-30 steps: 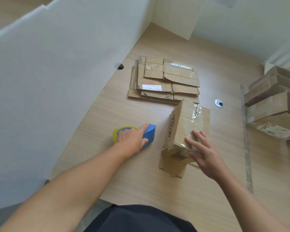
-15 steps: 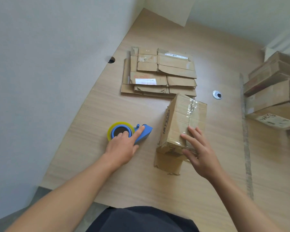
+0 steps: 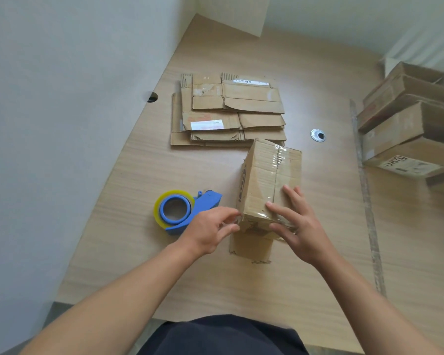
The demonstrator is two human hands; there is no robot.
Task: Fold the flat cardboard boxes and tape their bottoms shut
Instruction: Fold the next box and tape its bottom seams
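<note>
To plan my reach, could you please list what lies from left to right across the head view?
Dark round cable hole, blue plastic tape dispenser, taped brown cardboard box, round silver metal grommet, stack of folded brown cardboard boxes.

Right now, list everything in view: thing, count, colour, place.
folded box: one, brown, clear tape along its top, table centre.
flat boxes: one stack, brown, behind the folded box.
tape dispenser: one, blue with a yellowish roll, left of the folded box.
assembled boxes: several, brown, piled at the right edge.
table: one, light wood.
grommet: one, silver, right of the flat boxes.
left hand: fingertips at the folded box's near left corner.
right hand: flat on the folded box's top.
</note>
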